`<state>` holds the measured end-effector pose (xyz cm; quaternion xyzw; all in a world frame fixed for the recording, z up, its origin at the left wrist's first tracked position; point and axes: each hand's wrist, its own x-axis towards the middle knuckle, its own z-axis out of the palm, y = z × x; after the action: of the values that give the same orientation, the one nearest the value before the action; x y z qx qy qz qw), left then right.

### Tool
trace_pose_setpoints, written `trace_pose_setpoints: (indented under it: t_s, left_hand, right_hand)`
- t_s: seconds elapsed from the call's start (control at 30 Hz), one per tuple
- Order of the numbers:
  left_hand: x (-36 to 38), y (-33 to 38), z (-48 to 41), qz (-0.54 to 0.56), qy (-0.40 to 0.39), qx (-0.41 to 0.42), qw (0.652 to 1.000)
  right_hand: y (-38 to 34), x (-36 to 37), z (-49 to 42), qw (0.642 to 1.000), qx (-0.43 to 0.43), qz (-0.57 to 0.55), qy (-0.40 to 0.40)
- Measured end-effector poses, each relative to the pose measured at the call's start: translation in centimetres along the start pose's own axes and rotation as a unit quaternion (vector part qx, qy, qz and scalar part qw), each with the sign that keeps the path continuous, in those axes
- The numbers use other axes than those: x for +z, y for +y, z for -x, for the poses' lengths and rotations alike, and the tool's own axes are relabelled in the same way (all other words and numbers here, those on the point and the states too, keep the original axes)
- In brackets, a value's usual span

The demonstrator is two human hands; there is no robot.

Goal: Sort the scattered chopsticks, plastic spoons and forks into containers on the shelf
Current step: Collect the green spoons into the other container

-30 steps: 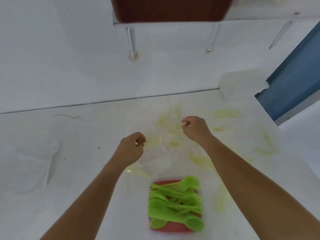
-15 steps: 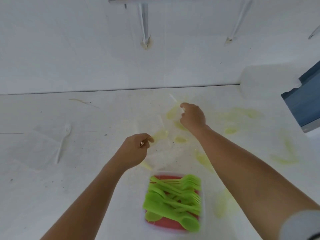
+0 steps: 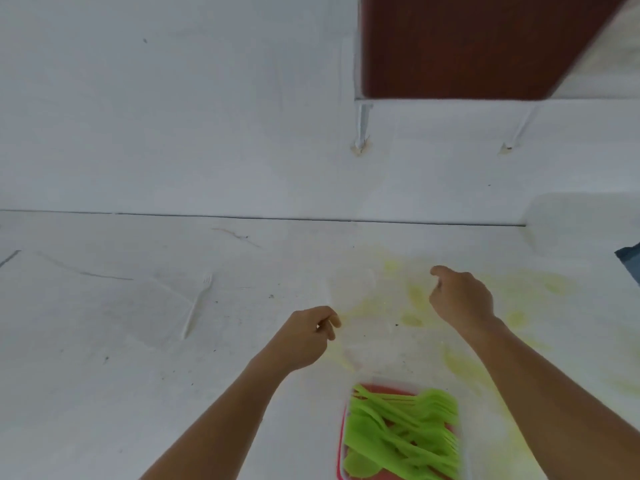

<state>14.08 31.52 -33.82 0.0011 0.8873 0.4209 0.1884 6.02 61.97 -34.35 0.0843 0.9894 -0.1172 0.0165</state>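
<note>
A red-bottomed clear container [image 3: 343, 441] at the near edge holds several bright green plastic forks and spoons [image 3: 401, 431]. My left hand [image 3: 304, 337] hovers just beyond it, thumb and forefinger pinching a small pale clear plastic piece [image 3: 318, 327] that is mostly hidden. My right hand [image 3: 460, 299] is farther right with curled fingers, and nothing shows plainly in it. A faint see-through blur lies between the two hands. A white plastic fork [image 3: 197, 306] lies on the table to the left. The dark red underside of a shelf container [image 3: 467, 46] shows at top right.
The white table [image 3: 104, 375] carries yellow-green stains around my hands and meets a white wall at the back. White shelf legs [image 3: 362, 129] stand on the wall side. A blue surface [image 3: 630, 265] shows at the right edge.
The view has swung left and up, bringing the shelf container back into sight. My right hand drew back from the far stains. My left hand keeps its pinch.
</note>
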Motion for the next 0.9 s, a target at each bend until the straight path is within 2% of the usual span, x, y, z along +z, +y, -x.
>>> trace_pose_setpoints:
  t_s: [0.1, 0.13, 0.2, 0.23, 0.27, 0.37, 0.43, 0.5, 0.63, 0.77, 0.9]
  left_hand:
    - [-3.0, -2.2, 1.6, 0.017, 0.036, -0.034, 0.999]
    - [-4.2, -3.3, 2.2, 0.028, 0.052, -0.048, 0.997]
    - [-6.9, -5.7, 3.3, 0.044, 0.095, -0.073, 0.992]
    - [-8.4, -7.2, 3.8, 0.047, 0.116, -0.086, 0.988]
    - [-10.0, -8.9, 4.3, 0.051, 0.134, -0.1, 0.985]
    - [-14.5, -13.9, 5.2, 0.05, 0.182, -0.125, 0.974]
    - [-17.6, -17.4, 5.7, 0.02, 0.205, -0.128, 0.97]
    - [-20.6, -20.6, 5.6, 0.008, 0.218, -0.125, 0.968]
    - [-25.0, -24.9, 4.6, 0.018, 0.229, -0.119, 0.966]
    - [-27.5, -27.4, 2.7, 0.011, 0.227, -0.105, 0.968]
    - [-28.3, -29.2, 0.9, 0.01, 0.201, -0.086, 0.976]
  right_hand:
    - [-3.7, -0.7, 0.9, 0.979, -0.012, -0.202, 0.033]
    - [-5.8, -1.2, 1.2, 0.962, -0.018, -0.274, 0.004]
    - [-10.8, -2.2, 1.9, 0.901, -0.053, -0.419, -0.094]
    - [-13.5, -2.5, 2.2, 0.874, -0.075, -0.462, -0.128]
    - [-16.3, -2.3, 2.5, 0.864, -0.091, -0.474, -0.146]
    - [-24.3, -0.7, 3.7, 0.868, -0.128, -0.453, -0.159]
    - [-29.8, 1.5, 4.3, 0.883, -0.144, -0.418, -0.158]
    - [-34.8, 4.2, 4.5, 0.902, -0.129, -0.376, -0.166]
    - [-42.1, 10.6, 4.3, 0.914, -0.05, -0.339, -0.218]
    - [-45.5, 15.0, 4.0, 0.953, 0.02, -0.264, -0.145]
    - [-46.6, 15.9, 4.3, 0.965, 0.07, -0.237, -0.083]
